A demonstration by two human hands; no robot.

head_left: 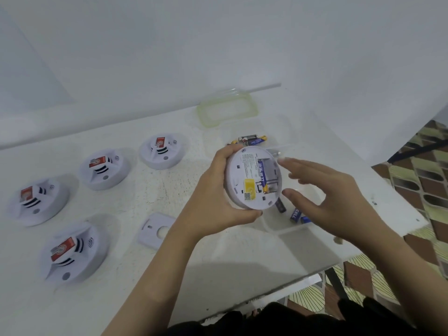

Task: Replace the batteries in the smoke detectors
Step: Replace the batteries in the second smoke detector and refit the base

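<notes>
My left hand (218, 190) grips a round white smoke detector (244, 175), held up with its back facing me. Its battery bay is uncovered and a blue battery (263, 175) lies in it beside a yellow sticker. My right hand (320, 190) hovers just right of the detector, fingers spread, holding nothing. Several more white detectors stand face-up on the white table (145, 190) at the left, among them one far detector (163, 151) and one near detector (72, 251). A loose white cover plate (154, 229) lies by my left wrist.
A clear plastic box (291, 229) under my hands holds loose batteries (297, 214). More batteries (251, 139) lie behind the detector. A green-rimmed lid (226, 111) rests near the wall. The table's edge drops to a patterned floor (424, 180) on the right.
</notes>
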